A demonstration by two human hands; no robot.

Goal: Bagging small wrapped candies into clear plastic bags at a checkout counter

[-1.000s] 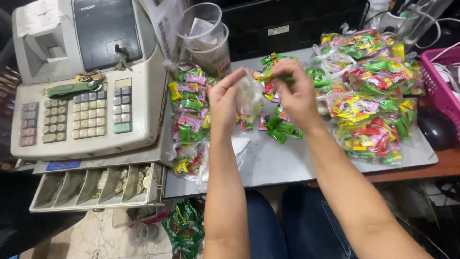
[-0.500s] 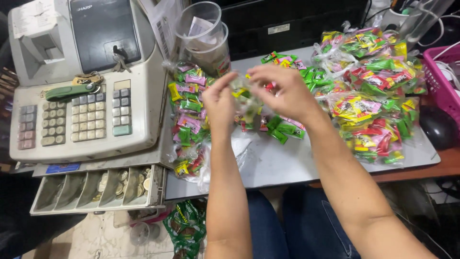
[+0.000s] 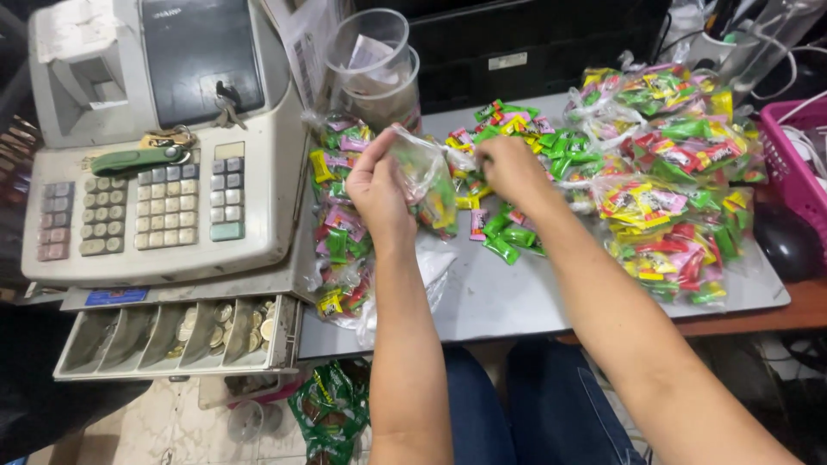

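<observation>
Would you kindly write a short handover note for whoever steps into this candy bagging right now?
Left hand: holds a small clear bag open, a few candies inside.
Right hand: down on the loose candies mid-table, fingers closed; whether it grips one, I cannot tell.
Done: filled bags piled at right, more beside the cash register.
Left: the held bag looks only partly filled and untied; loose candies remain.

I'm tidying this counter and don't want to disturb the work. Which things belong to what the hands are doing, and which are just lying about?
In use:
- small clear bag, in the left hand
- loose wrapped candies, under the right hand
- filled candy bags

Lying about:
- cash register
- open coin drawer
- plastic cups
- pink basket
</observation>
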